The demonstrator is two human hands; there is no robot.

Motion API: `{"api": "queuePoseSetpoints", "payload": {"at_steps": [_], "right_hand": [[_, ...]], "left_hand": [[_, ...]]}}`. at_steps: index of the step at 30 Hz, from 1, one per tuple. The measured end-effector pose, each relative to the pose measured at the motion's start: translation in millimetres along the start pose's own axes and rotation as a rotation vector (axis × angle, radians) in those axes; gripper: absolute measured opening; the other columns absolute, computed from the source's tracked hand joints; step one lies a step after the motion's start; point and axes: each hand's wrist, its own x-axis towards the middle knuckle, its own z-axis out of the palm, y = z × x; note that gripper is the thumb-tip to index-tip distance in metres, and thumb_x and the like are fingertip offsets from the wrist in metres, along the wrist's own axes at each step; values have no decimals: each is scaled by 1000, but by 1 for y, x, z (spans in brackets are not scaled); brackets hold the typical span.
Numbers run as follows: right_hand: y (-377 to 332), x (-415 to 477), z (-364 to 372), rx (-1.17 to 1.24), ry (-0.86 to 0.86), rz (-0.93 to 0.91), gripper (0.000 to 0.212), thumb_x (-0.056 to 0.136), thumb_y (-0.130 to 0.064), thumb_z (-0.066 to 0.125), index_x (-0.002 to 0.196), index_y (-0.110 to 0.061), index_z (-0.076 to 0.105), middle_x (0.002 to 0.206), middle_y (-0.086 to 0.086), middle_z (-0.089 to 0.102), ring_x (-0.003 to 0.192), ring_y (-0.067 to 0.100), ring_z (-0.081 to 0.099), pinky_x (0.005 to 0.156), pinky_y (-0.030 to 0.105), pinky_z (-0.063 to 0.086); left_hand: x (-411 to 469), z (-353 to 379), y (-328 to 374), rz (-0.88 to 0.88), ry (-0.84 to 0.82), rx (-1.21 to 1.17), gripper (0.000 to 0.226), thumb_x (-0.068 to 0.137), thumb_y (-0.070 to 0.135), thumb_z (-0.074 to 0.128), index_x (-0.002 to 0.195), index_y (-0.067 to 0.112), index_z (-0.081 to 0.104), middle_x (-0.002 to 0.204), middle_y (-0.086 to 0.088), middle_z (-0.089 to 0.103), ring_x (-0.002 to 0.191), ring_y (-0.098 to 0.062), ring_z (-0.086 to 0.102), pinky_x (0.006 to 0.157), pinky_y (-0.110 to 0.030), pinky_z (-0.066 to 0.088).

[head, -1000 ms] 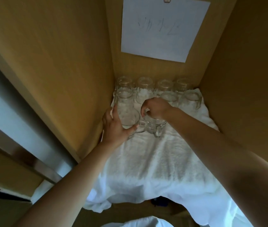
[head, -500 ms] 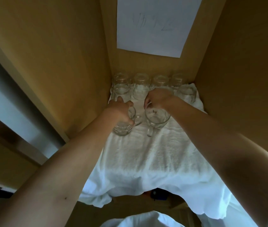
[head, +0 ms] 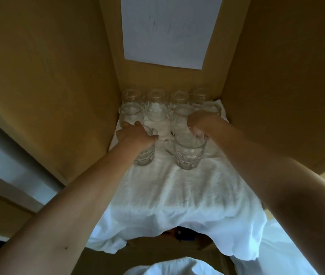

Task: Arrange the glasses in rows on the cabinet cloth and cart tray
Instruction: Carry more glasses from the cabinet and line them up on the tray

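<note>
Both arms stretched way out, hands busy up front

Left forearm comes in from the bottom left, bare, running diagonally up to the left hand, which sits palm-down with the fingers curled over the top of a glass mug, thumb tucked toward the middle. Right arm enters from the lower right, also bare, elbow a bit bent, wrist dropped so the right hand hooks down with its fingertips on the far rim of a second glass mug. The two hands are near each other, not touching.
</note>
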Motion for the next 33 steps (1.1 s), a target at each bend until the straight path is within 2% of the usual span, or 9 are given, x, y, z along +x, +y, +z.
{"api": "queuePoseSetpoints", "payload": {"at_steps": [3, 5, 10, 13, 16, 20, 22, 27, 33], "right_hand": [[7, -12, 4, -78, -83, 48, 16, 91, -5, 54, 105, -2, 59, 107, 11, 56, 96, 24, 56, 77, 35, 47], [9, -14, 7, 1, -118, 73, 10, 90, -3, 51, 81, 1, 55, 82, 10, 52, 71, 22, 53, 61, 32, 43], [9, -5, 17, 429, -230, 146, 38, 93, -2, 40, 131, 3, 40, 81, 22, 55, 58, 30, 56, 54, 34, 47], [11, -2, 22, 572, -206, 211, 29, 94, -9, 41, 121, 1, 44, 84, 20, 56, 63, 30, 57, 53, 36, 49], [10, -1, 31, 627, -175, 223, 34, 94, -11, 43, 127, -4, 40, 85, 19, 55, 67, 28, 58, 51, 36, 50], [11, 7, 44, 231, 98, 60, 71, 92, -31, 51, 149, -7, 16, 132, 15, 49, 117, 30, 53, 89, 38, 47], [13, 11, 47, 174, 283, -26, 70, 90, -35, 53, 149, -15, 21, 138, 10, 46, 119, 29, 51, 85, 36, 46], [-22, -6, 69, 463, 1171, -342, 32, 79, -33, 50, 98, -18, 70, 84, 2, 71, 74, 25, 67, 58, 29, 50], [-37, -22, 107, 170, 1039, -217, 50, 74, -57, 60, 103, -16, 62, 54, 3, 62, 45, 23, 59, 43, 25, 46]], "left_hand": [[-2, -8, 11, -22, -57, 14, 103, 77, 83, 31, 151, 13, 14, 154, -19, 18, 140, -33, 24, 109, -37, 29], [-1, -10, 14, -13, -85, 36, 101, 80, 83, 27, 148, 8, 24, 151, -15, 31, 136, -30, 35, 106, -34, 32], [7, 11, 3, -85, -29, -101, 95, 84, 79, 22, 145, 7, 28, 138, -18, 45, 120, -31, 50, 92, -36, 40], [8, 18, 0, -119, -25, -165, 103, 81, 82, 17, 151, 7, 8, 150, -22, 25, 134, -36, 34, 105, -41, 33], [5, 28, -2, -31, 173, -330, 86, 87, 71, 22, 148, 11, 24, 150, -21, 26, 135, -39, 30, 108, -49, 31], [-19, 40, -9, 342, 644, -391, 53, 86, 44, 41, 118, 6, 60, 126, -19, 54, 113, -40, 53, 96, -51, 44], [-26, 50, -14, 520, 652, -226, 50, 83, 43, 44, 106, 5, 67, 113, -18, 63, 98, -37, 62, 84, -42, 51], [-44, 73, -27, 543, 494, -67, 44, 82, 38, 45, 107, 10, 68, 80, -6, 71, 72, -29, 65, 74, -32, 47], [-31, 57, -28, 562, 422, -77, 27, 90, 27, 54, 110, 16, 68, 100, -10, 72, 90, -31, 66, 72, -32, 50]]}}
